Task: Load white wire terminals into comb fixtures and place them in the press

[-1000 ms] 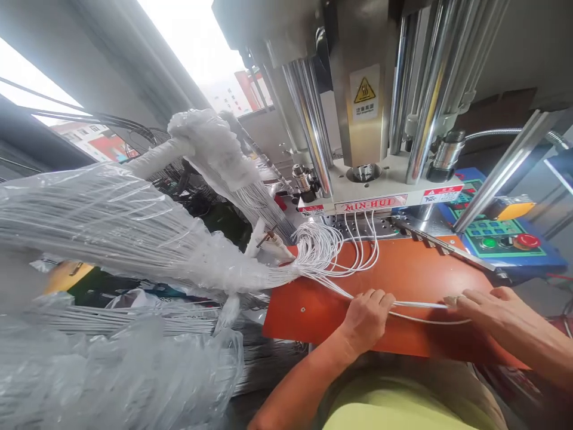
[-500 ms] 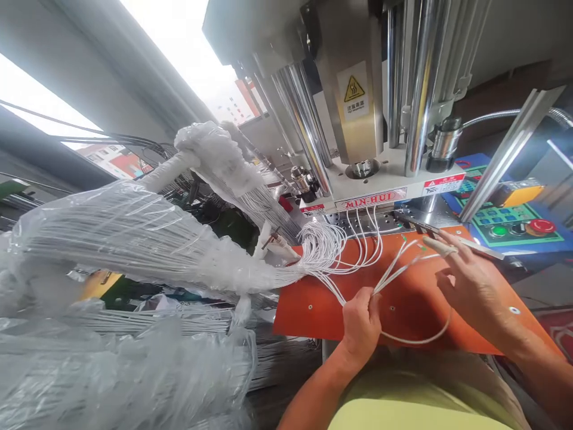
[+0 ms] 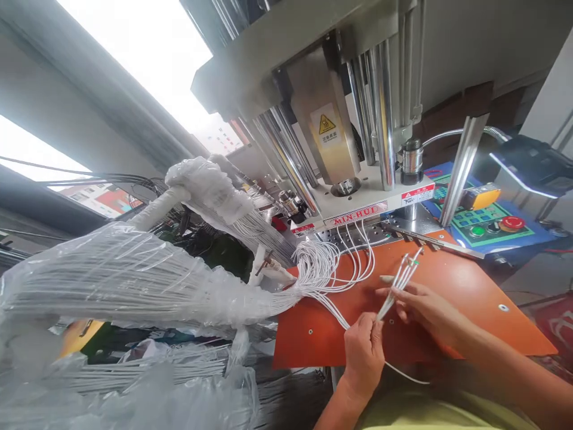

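Note:
My left hand [image 3: 363, 352] is closed round a bunch of thin white cables [image 3: 332, 307] over the front of the orange board [image 3: 308, 349]. Their free ends [image 3: 406, 269] stick up above the fist, with green bits at some tips. Around this upper stretch, my right hand [image 3: 423, 307] has its thumb and fingers, some of them partly hidden behind the cables. One loose cable [image 3: 407, 374] trails from below my left hand toward my body. To the left, a coiled mass of white cables [image 3: 316, 266] lies on the board, and several strands run under the press head.
A press [image 3: 358, 203] marked MIN-HUI stands behind the board. A metal bar [image 3: 441, 243] lies along the board's back right edge, near a blue control panel [image 3: 492, 224] with a red button. Plastic-wrapped cable bundles [image 3: 134, 269] hang at the left.
My right hand has moved left from near the metal bar and closed round the cables. Their spread ends are now bunched together. The view has shifted, with the machine appearing further left.

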Motion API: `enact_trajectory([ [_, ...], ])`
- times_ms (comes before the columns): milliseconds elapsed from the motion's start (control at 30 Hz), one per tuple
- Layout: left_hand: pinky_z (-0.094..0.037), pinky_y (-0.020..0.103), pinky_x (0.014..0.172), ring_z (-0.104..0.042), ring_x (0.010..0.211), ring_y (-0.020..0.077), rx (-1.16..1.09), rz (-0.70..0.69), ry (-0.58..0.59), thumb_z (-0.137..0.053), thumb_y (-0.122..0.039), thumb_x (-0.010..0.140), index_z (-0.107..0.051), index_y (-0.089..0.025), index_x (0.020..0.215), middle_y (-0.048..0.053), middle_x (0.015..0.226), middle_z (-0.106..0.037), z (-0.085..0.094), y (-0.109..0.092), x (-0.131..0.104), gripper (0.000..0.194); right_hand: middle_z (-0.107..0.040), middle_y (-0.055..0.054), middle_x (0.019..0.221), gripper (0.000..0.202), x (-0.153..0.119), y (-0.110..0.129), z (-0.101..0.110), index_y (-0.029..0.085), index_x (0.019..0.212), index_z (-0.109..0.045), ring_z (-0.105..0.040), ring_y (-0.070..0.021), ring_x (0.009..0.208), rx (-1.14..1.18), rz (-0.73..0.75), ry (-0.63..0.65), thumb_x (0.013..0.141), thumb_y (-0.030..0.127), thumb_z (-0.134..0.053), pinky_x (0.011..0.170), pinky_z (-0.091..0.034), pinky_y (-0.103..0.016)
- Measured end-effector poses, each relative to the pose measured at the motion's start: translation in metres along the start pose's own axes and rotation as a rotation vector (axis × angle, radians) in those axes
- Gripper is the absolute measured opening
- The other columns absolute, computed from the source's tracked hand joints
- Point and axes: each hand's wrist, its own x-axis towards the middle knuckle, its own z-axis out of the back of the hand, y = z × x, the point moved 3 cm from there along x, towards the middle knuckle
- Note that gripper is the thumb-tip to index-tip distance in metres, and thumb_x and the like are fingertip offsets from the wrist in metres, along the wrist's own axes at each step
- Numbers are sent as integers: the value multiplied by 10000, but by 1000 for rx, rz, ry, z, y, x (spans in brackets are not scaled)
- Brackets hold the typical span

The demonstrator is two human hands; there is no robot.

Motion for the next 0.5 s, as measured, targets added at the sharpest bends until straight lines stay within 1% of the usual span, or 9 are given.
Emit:
enact_trajectory([
  [67,-488,326,787,-629,837,211,-59,-10,77,-496,-385,963,-636,-193,944,74,887,-681,12,-4,1,238,-719,-75,939,564,5,1,-9,173,1187,-662,-558,-117,609,123,64,-35,821,602,-691,614,-494,-283],
  [100,-500,348,850,-638,919,227,-139,5,114,-536,-427,944,-645,-188,1054,92,989,-696,20,-8,4,284,-718,-73,917,553,6,-1,-12,164,1135,-682,-554,-112,593,140,79,3,802,604,-713,603,-490,-281],
  [167,-489,385,969,-620,1098,252,-354,58,183,-560,-518,926,-575,-177,1305,130,1227,-661,34,-16,17,510,-699,-53,778,535,6,-8,-19,147,1022,-707,-557,-114,553,113,87,152,792,629,-713,580,-480,-277],
  [233,-469,390,1024,-591,1192,264,-537,111,293,-557,-588,915,-528,-165,1397,145,1332,-618,41,-27,35,641,-673,-43,677,526,1,-18,-28,137,910,-710,-567,-120,525,55,83,322,816,654,-674,567,-473,-271],
  [300,-474,372,1004,-612,1153,268,-639,171,494,-608,-624,870,-619,-141,1311,145,1250,-664,37,-40,55,654,-668,-52,642,523,-5,-28,-37,133,829,-700,-595,-130,537,4,68,406,867,648,-617,593,-484,-274],
  [367,-494,337,919,-652,1002,243,-705,231,687,-623,-643,848,-722,-116,1129,137,1086,-715,26,-51,70,605,-677,-56,648,506,-12,-38,-40,141,823,-690,-620,-143,562,-11,44,390,899,630,-584,625,-502,-284],
  [400,-491,320,888,-653,928,221,-730,240,734,-611,-648,853,-748,-107,1032,133,1016,-724,21,-56,76,586,-693,-58,686,486,-16,-41,-39,150,871,-694,-643,-157,601,-20,33,376,915,618,-566,655,-519,-295],
  [433,-483,311,876,-646,877,201,-758,236,740,-595,-651,862,-756,-101,948,129,957,-727,16,-61,81,579,-713,-62,753,458,-21,-43,-35,164,945,-696,-672,-176,669,-52,29,371,928,600,-556,704,-538,-310],
  [500,-473,312,878,-641,809,181,-835,221,692,-592,-660,858,-733,-100,854,119,851,-722,9,-67,87,578,-731,-56,866,412,-33,-42,-17,205,1066,-691,-700,-208,777,-211,63,353,927,573,-569,753,-563,-327],
])
